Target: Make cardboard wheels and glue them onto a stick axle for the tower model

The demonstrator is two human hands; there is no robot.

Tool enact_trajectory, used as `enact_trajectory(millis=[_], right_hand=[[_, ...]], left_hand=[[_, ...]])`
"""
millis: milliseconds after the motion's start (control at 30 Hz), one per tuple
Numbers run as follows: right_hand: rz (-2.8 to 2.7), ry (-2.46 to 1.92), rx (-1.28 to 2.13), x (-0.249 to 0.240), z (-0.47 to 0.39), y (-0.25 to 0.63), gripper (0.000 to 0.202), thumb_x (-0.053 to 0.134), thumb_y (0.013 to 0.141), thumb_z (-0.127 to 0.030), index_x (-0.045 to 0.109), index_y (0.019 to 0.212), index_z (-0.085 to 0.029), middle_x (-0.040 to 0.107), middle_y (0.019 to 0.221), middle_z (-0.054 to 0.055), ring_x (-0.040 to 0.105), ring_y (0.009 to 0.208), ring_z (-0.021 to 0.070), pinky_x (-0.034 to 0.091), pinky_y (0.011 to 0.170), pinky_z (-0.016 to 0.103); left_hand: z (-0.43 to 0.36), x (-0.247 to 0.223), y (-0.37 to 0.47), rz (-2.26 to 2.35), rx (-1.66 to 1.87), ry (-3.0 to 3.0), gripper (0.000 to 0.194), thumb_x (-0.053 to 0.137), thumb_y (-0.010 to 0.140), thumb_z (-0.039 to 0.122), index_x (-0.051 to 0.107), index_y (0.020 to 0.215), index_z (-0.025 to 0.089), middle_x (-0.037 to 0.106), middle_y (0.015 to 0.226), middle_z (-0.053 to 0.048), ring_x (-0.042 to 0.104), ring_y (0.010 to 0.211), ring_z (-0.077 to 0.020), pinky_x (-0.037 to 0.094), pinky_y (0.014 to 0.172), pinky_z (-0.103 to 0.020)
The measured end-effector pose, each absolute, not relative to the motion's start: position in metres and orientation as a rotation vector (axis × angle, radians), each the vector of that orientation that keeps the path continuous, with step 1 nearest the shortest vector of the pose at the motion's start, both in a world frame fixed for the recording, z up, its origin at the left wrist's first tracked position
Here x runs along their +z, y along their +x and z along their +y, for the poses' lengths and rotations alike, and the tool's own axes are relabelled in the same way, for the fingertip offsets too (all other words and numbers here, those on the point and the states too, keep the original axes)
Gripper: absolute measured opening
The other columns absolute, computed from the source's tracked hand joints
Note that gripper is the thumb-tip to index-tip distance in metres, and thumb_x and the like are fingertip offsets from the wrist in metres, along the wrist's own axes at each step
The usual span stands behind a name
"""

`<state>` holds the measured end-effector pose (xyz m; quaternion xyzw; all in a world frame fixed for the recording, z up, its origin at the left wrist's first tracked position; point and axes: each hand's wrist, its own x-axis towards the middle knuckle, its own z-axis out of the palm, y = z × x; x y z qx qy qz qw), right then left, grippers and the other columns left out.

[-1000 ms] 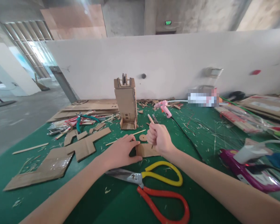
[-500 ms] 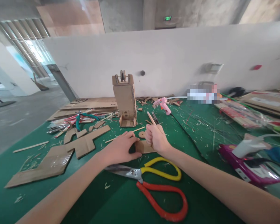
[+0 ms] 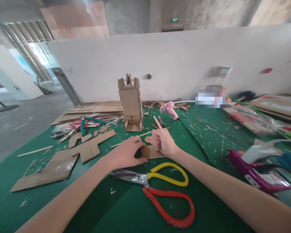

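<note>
The small cardboard piece (image 3: 153,152) is being held flat near the middle of the green surface (image 3: 94,210), its nine o'clock end being clasped between the thumb and bent fingers of the left hand (image 3: 124,152). By the clenched fingers of the right hand (image 3: 163,140), at the piece's two o'clock side, a pale stick (image 3: 157,122) is being gripped upright; whether the slim dark tool (image 3: 161,122) beside it is also being gripped cannot be told.

Outward from the piece, a cardboard disc (image 3: 148,139) is being kept just beyond, towards twelve o'clock. At six o'clock, scissors (image 3: 142,179) with yellow and red handles are being supported by the surface, their blades being pointed towards nine. Upright at eleven o'clock, a cardboard tower (image 3: 131,106) is being topped by small wheels; at one, a pink glue gun (image 3: 171,110) is being trailed by a black cord. Cardboard offcuts (image 3: 60,161) are being spread at nine, teal-handled pliers (image 3: 82,125) being seen at ten, and a purple power strip (image 3: 257,173) at three to four.
</note>
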<state>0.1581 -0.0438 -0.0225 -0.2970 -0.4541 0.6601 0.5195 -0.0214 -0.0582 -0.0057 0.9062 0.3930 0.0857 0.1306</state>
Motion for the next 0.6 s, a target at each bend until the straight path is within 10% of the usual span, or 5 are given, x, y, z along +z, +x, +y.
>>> enact_trajectory(millis=[600], right_hand=[[-0.955, -0.632, 1.446, 0.002, -0.046, 0.158, 0.045, 0.054, 0.076, -0.032, 0.023, 0.044, -0.022, 0.018, 0.039, -0.010, 0.014, 0.033, 0.0041, 0.010, 0.035, 0.020]], left_hand=[[-0.063, -0.003, -0.017, 1.221, 0.188, 2.648, 0.055, 0.056, 0.080, 0.056, 0.060, 0.120, 0.017, 0.057, 0.106, -0.009, 0.055, 0.102, -0.0286, 0.044, 0.083, -0.037]])
